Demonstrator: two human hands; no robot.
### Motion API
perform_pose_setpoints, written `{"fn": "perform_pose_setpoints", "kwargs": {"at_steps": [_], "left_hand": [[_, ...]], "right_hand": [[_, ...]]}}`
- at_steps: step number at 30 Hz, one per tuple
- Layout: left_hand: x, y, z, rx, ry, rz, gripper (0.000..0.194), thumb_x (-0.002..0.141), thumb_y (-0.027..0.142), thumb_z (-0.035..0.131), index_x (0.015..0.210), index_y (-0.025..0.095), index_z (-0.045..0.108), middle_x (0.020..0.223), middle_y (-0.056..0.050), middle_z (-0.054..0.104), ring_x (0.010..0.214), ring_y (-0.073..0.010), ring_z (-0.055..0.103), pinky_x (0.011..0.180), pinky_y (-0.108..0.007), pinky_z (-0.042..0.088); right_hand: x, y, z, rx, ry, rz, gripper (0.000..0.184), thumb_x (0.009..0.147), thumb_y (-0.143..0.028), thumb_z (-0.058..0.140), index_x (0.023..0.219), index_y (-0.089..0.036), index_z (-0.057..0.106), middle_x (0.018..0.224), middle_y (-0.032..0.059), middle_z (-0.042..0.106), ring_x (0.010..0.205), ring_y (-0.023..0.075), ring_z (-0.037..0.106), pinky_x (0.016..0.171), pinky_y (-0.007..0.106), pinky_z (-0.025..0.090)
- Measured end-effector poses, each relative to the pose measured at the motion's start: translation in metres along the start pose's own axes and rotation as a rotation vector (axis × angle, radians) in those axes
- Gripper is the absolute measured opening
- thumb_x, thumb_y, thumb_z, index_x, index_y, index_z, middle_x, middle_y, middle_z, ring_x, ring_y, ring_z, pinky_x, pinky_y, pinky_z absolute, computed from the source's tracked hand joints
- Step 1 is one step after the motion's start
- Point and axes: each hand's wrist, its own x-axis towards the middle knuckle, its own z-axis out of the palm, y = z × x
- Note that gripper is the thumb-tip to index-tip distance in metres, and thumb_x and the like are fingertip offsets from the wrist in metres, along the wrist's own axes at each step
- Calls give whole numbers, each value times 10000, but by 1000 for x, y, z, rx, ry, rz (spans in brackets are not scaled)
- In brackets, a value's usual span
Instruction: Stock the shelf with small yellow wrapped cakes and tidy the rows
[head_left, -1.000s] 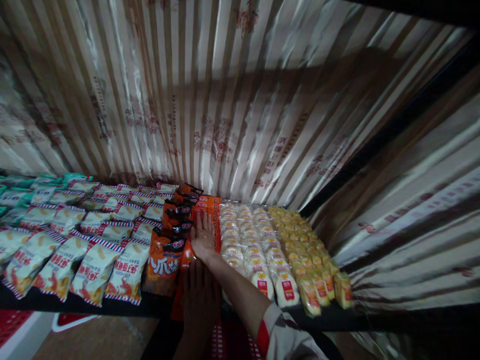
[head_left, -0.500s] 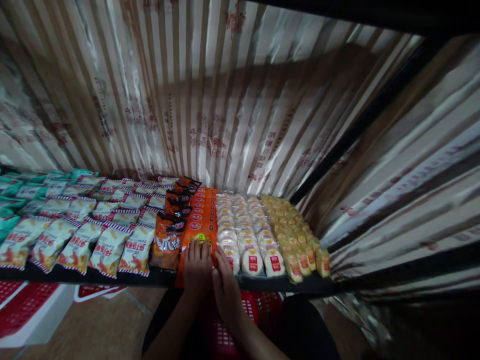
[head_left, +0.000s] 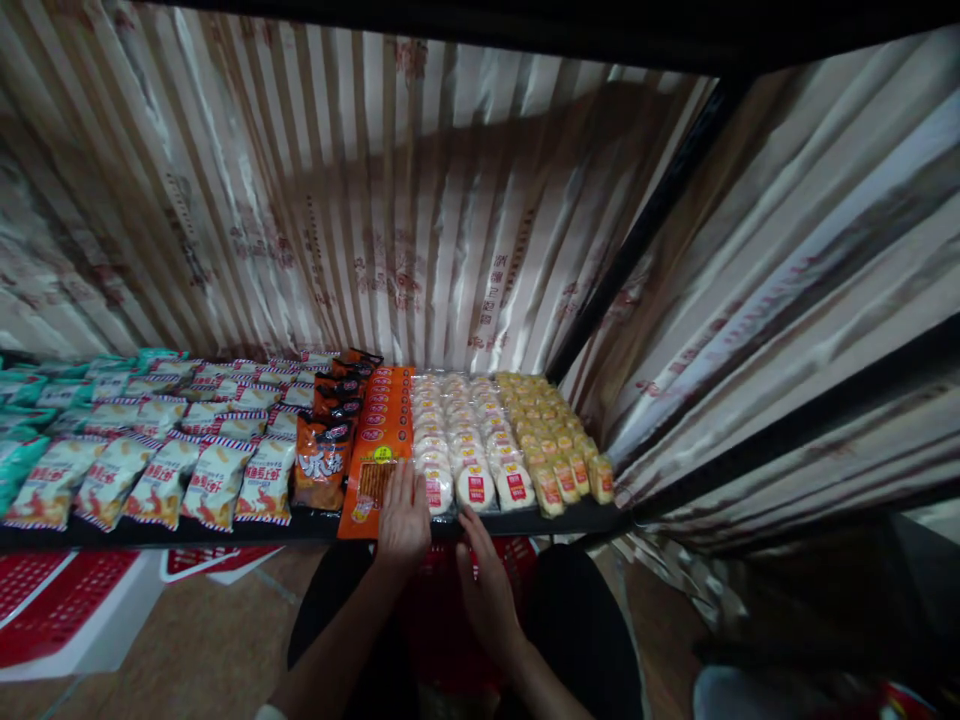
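My left hand (head_left: pixel 405 515) lies flat with fingers stretched out, over the right edge of the front orange snack packet (head_left: pixel 373 480) and the white round packaged cakes (head_left: pixel 435 487) beside it. Just in front of the shelf edge is my right hand (head_left: pixel 484 575), its fingers extended near the front of the cake rows; whether the fingertips touch a cake is unclear. The orange packets overlap in a row running back. To their left stand dark orange-and-black bags (head_left: pixel 321 465). Small yellow-wrapped snacks (head_left: pixel 562 480) fill the shelf's right end.
White-and-blue striped snack bags (head_left: pixel 266 475) and teal bags (head_left: pixel 19 460) line the left of the black shelf (head_left: pixel 315 525). Red-and-white baskets (head_left: pixel 75 610) stand below. A striped curtain (head_left: pixel 420 200) hangs behind, with a dark frame post (head_left: pixel 637 240) at right.
My left hand has slid rightward off the middle of the orange packet, uncovering its front. My right hand has moved right, away from the left. The view has shifted slightly right.
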Motion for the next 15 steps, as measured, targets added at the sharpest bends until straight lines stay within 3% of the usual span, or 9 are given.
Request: {"fn": "perform_pose_setpoints", "kwargs": {"at_steps": [6, 15], "left_hand": [[-17, 27, 15, -28, -65, 152, 395, 843, 121, 359, 1194, 100, 539, 1340, -144, 487, 1296, -243, 380, 1015, -423, 402], [-24, 34, 14, -2, -50, 124, 401, 842, 135, 366, 1205, 108, 534, 1360, -157, 459, 1305, -255, 364, 1016, -443, 398]], "right_hand": [[-7, 5, -8, -38, -2, 27, 415, 899, -304, 342, 1223, -158, 556, 1325, 120, 505, 1223, 212, 476, 1016, 400, 419], [-3, 28, -16, -165, 7, -59, 437, 890, -262, 319, 1233, -123, 552, 1313, 134, 514, 1228, 210, 471, 1019, 402, 417]]}}
